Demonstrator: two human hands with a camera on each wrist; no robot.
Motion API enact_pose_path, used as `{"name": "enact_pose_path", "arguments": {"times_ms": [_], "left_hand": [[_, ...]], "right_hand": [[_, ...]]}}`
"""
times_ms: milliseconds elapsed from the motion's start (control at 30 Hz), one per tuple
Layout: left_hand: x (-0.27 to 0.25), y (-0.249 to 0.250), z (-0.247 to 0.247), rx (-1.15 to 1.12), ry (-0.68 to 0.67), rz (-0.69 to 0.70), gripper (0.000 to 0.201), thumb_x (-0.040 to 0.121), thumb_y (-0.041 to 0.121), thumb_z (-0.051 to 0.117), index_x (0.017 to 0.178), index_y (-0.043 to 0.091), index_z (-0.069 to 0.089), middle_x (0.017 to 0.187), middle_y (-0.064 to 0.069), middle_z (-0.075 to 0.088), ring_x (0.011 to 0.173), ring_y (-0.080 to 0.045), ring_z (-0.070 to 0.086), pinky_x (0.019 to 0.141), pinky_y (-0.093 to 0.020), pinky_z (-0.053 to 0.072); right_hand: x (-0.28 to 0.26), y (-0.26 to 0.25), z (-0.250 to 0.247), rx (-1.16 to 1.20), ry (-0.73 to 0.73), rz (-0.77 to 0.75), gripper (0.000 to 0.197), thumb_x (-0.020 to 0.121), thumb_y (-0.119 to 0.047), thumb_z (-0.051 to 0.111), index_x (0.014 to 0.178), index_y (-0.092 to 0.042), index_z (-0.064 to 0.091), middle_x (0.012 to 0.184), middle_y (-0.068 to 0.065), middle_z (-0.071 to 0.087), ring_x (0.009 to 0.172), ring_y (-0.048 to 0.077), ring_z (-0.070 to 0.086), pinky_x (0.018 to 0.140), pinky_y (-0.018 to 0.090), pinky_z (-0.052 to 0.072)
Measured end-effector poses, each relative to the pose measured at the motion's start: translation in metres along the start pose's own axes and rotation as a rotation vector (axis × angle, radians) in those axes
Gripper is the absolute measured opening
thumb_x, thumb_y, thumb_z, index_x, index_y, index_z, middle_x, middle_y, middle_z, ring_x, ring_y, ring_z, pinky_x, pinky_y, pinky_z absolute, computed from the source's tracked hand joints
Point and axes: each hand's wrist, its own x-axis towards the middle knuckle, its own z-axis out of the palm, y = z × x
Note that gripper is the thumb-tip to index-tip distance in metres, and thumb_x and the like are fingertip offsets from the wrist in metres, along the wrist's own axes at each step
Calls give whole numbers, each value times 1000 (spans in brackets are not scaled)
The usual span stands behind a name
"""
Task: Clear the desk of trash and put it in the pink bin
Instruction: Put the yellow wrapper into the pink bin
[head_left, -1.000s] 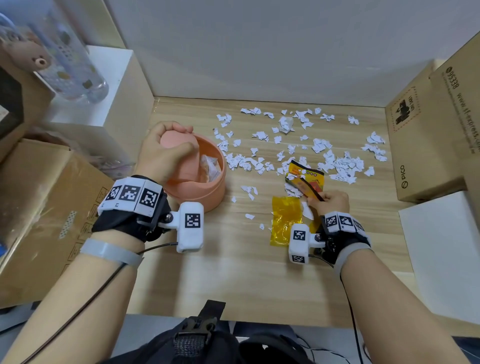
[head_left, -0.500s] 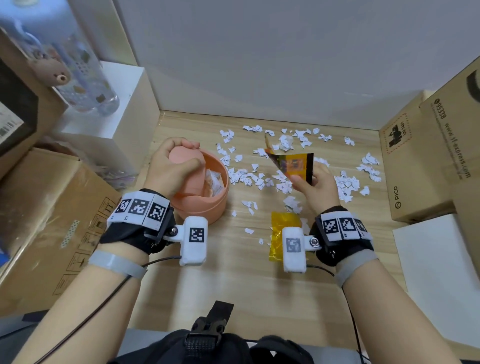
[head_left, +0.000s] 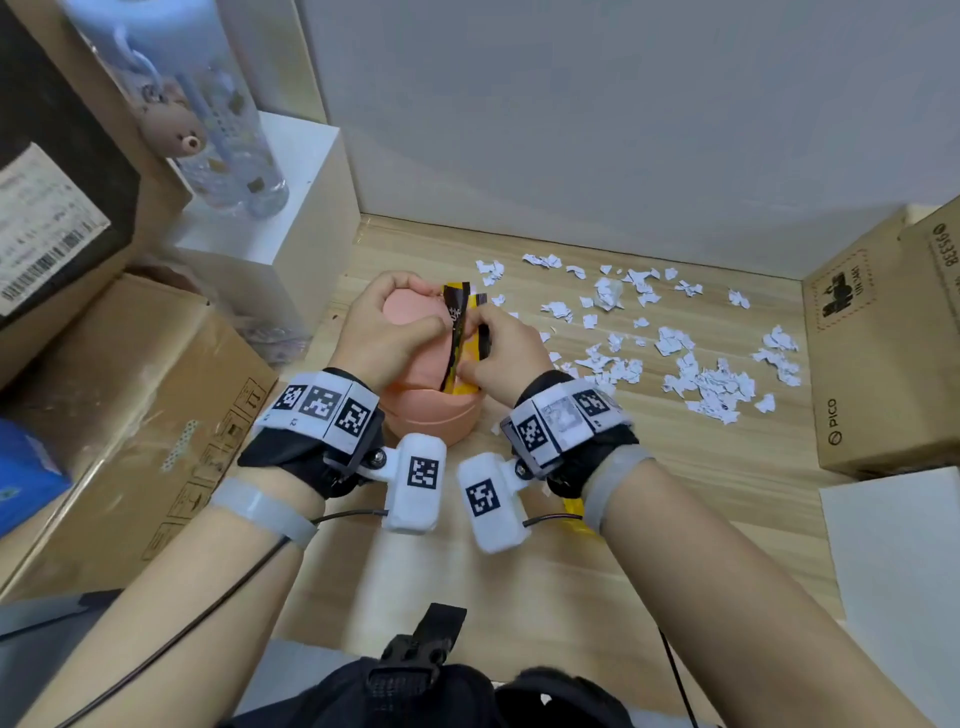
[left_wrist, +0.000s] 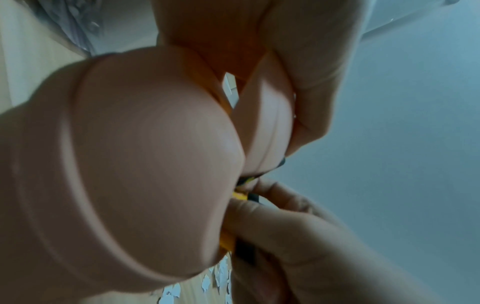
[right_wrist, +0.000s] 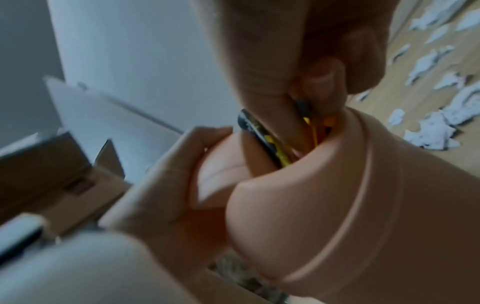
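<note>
The black-and-yellow wrapper stands nearly upright in the mouth of the pink bin, its lower end down inside the opening and its upper end sticking up above the rim. The right hand pinches the wrapper between thumb and curled fingers, right at the bin's opening. The left hand curls its fingers round the bin's swing lid and holds it tilted back, thumb on the near side. The bin sits on the wooden desk, toward its left side and close to the white box there.

To the right of the bin, torn white paper scraps lie scattered over the far and right part of the desk, thickest in a heap near the cardboard boxes at the right edge. A sliver of yellow plastic shows on the desk under the right wrist. On the white box at the far left stands a clear bottle with a small bear figure on it. More cardboard boxes are stacked at the near left.
</note>
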Motion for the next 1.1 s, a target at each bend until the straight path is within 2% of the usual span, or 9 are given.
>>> {"name": "enact_pose_path", "arguments": {"times_ms": [133,267,367,467,567,700,900,1000,1100], "left_hand": [[0,0,0,0,-3,-13,26,55,21,64,76,31,54,106,2,63,99,-13,56,101,-38,44],[1,-1,0,-7,2,-1,24,58,16,62,76,30,54,101,7,63,95,-8,57,99,-32,44],[1,-2,0,-4,1,7,25,62,12,65,77,28,53,91,15,59,85,2,54,88,-25,43],[1,-2,0,-11,0,9,25,57,19,63,77,28,53,92,13,59,88,-2,56,87,-24,44],[1,-2,0,-22,-14,4,28,53,23,66,77,28,53,100,5,64,101,-12,59,99,-32,44],[2,-4,-1,-35,-16,-5,25,59,17,67,77,27,53,98,10,65,100,-10,60,102,-34,44],[3,-5,-1,-55,-26,-3,25,59,15,65,77,27,53,101,8,65,100,-10,59,98,-29,45],[3,-5,-1,-64,-25,5,24,58,15,62,78,26,53,102,6,65,97,-4,59,91,-19,45],[3,-6,-1,-66,-20,10,24,58,14,61,78,26,52,102,5,65,97,-3,59,88,-15,45]], "right_hand": [[-1,-6,6,-340,-42,-71,10,76,-10,56,71,-19,55,90,3,36,78,27,43,63,29,34],[0,0,8,-378,67,-260,2,69,-6,61,70,-5,63,134,10,38,116,31,37,88,36,41],[3,1,4,-341,0,-348,1,65,-3,65,65,-2,64,152,-1,28,129,26,35,97,34,38],[3,0,-4,-246,1,-352,14,62,1,67,65,-6,56,145,-3,41,122,21,45,83,27,39],[0,-3,-8,-91,68,-343,37,60,4,67,77,-15,40,105,6,59,90,30,55,75,41,46],[-3,-2,-13,-74,111,-316,32,72,-3,61,99,-13,49,84,2,60,77,29,57,71,39,48],[4,16,-3,-145,286,-428,20,61,-1,74,57,-13,57,59,-1,59,61,25,54,66,32,37],[2,23,3,-247,186,-403,16,68,-21,71,56,-17,62,69,-3,64,85,20,60,89,33,17],[-7,27,9,-360,11,-386,47,78,-49,29,58,-26,65,80,-9,61,119,7,46,105,37,-2]]}}
